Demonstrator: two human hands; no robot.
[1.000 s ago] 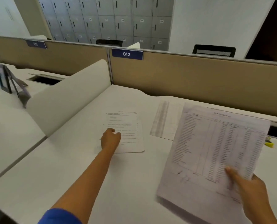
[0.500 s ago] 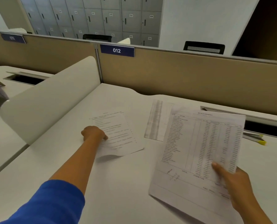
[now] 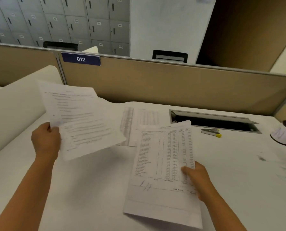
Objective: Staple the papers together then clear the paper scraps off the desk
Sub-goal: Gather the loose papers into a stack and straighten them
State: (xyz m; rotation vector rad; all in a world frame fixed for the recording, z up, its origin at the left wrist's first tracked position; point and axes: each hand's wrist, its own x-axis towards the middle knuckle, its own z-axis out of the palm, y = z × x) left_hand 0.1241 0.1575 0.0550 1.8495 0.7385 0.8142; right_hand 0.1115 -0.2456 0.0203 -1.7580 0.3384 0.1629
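Left grip (image 3: pixel 45 142) and right grip (image 3: pixel 197 178) each on a sheet's edge, bare desk (image 3: pixel 95 184) between.

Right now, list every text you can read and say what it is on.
"012": blue sign on the partition.
Locker door tags: numbers, too small to read.
Text sheet in the left hand, table sheet in the right, sheet on the desk: all blurred.

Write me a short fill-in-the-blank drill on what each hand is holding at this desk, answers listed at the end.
1. The left hand holds a sheet of ____ text off the desk.
2. The right hand grips the ____ of figures.
3. A third sheet lies flat on the ____.
4. The blue sign on the partition reads ____.

Answers: lined; table; desk; 012
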